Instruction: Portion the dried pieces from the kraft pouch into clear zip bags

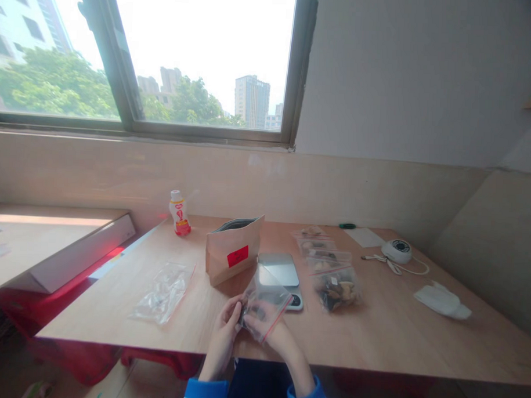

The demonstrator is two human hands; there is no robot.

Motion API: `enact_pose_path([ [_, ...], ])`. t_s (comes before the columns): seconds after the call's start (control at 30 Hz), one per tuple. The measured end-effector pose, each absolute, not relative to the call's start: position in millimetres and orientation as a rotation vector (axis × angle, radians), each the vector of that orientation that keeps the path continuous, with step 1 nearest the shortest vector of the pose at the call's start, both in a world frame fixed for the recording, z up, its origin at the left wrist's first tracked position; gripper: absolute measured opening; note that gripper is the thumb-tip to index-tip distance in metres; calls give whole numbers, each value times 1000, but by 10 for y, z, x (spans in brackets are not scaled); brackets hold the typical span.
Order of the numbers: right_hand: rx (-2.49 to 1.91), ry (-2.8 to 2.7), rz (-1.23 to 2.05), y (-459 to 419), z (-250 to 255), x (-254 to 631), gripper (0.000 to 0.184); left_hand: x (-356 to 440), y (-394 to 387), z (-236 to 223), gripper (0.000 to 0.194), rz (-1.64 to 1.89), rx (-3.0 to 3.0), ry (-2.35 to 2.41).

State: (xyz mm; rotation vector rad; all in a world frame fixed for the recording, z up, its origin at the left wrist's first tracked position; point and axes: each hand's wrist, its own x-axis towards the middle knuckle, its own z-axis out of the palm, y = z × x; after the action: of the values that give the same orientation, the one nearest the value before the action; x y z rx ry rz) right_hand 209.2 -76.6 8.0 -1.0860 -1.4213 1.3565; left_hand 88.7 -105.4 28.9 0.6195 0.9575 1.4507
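Observation:
Close to the table's front edge, a clear zip bag with a red seal strip is between my two hands. My left hand is closed at the bag's left end, by some small dark pieces. My right hand shows through the clear plastic, its fingers closed toward the same dark pieces; whether it is inside or behind the bag I cannot tell. Just beyond stand a brown paper pouch with a red label, its top gaping, and a kitchen scale with a bare plate.
Filled zip bags lie in a row right of the scale. More clear bags lie flat on the left. A bottle stands at the back left. A white dome camera with cable and a crumpled white item are on the right.

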Motion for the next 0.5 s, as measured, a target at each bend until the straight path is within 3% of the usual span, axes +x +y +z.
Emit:
enact_pose_path([
  [0.5,-1075,-1542,1276,-837,254,2233,12,867,-1050,274,37,1437,637,922],
])
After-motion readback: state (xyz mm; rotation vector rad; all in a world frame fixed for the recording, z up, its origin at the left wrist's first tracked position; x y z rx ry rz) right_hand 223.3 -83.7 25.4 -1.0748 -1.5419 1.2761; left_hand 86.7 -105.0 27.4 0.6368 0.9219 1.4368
